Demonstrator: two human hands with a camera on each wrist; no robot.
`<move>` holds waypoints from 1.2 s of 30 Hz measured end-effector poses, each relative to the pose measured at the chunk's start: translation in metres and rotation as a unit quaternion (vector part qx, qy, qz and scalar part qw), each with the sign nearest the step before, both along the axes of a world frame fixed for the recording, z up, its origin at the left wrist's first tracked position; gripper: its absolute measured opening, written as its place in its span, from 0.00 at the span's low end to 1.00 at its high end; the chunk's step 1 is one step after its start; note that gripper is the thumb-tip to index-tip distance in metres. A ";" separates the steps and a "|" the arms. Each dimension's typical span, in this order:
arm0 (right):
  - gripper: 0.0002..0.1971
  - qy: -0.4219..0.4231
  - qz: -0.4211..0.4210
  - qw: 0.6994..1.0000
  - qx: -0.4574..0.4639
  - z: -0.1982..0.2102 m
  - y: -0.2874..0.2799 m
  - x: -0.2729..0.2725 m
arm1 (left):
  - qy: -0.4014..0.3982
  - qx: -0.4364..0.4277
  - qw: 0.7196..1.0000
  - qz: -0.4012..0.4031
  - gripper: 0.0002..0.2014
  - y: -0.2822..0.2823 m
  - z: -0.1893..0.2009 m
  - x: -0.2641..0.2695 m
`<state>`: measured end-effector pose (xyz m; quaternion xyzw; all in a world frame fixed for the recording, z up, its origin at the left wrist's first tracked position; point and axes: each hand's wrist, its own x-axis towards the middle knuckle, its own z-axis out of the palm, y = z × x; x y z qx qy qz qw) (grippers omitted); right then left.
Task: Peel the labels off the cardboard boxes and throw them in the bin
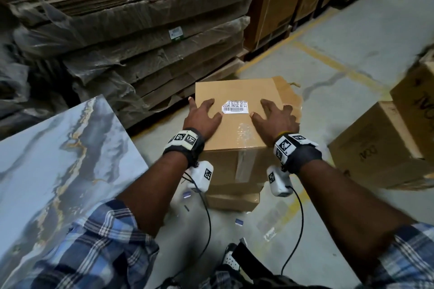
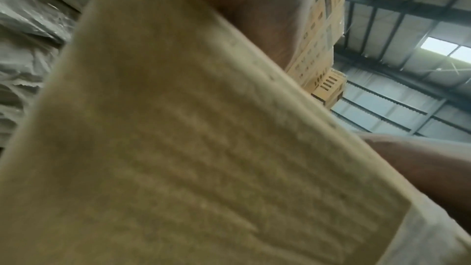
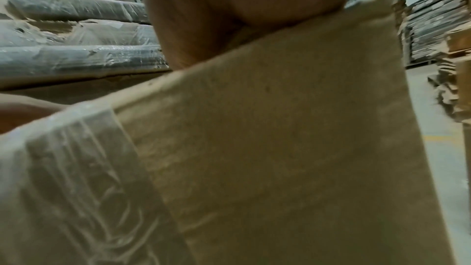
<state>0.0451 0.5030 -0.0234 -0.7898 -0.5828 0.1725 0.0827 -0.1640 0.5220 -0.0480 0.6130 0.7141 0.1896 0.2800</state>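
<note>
so: white barcode label (image 1: 235, 107) stuck flat on top face of cardboard box (image 1: 234, 134), box standing on concrete floor (image 1: 340, 49), stacked on second flatter carton. left hand (image 1: 202, 118) flat on box top left of label, fingers (image 1: 206, 103) spread wide, thumb tip touching label's lower left corner. right hand (image 1: 276, 119) flat on top just right of label, fingers splayed, holding nothing. clear tape (image 3: 76, 178) down box front. more boxes (image 1: 385, 145) to right, wrapped flattened cardboard stack (image 1: 141, 37) behind, marbled slab (image 1: 54, 155) at left.
</note>
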 end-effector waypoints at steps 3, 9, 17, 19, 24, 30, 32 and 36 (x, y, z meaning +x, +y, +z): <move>0.32 0.003 0.011 1.000 0.017 0.015 -0.002 -0.014 | -0.001 0.035 0.999 0.013 0.29 -0.008 0.010 -0.013; 0.32 0.002 0.087 0.994 0.066 0.068 -0.008 -0.084 | 0.009 0.116 0.990 0.073 0.29 -0.048 0.056 -0.083; 0.32 0.063 0.246 0.964 0.078 0.094 -0.076 -0.273 | 0.067 0.115 0.967 0.216 0.29 -0.179 0.100 -0.258; 0.32 0.072 0.294 0.950 0.070 0.088 -0.099 -0.327 | 0.069 0.099 0.958 0.261 0.29 -0.224 0.098 -0.302; 0.34 0.101 0.421 0.901 0.032 0.065 -0.147 -0.452 | 0.055 0.070 0.923 0.375 0.29 -0.323 0.080 -0.387; 0.36 -0.011 0.542 0.837 -0.077 0.019 -0.165 -0.549 | -0.004 -0.020 0.898 0.439 0.32 -0.387 0.036 -0.425; 0.36 -0.052 0.557 0.823 -0.098 0.008 -0.174 -0.559 | -0.018 -0.058 0.896 0.439 0.34 -0.400 0.023 -0.432; 0.36 -0.087 0.516 0.849 -0.077 -0.001 -0.180 -0.563 | 0.024 -0.071 0.909 0.410 0.41 -0.405 0.013 -0.445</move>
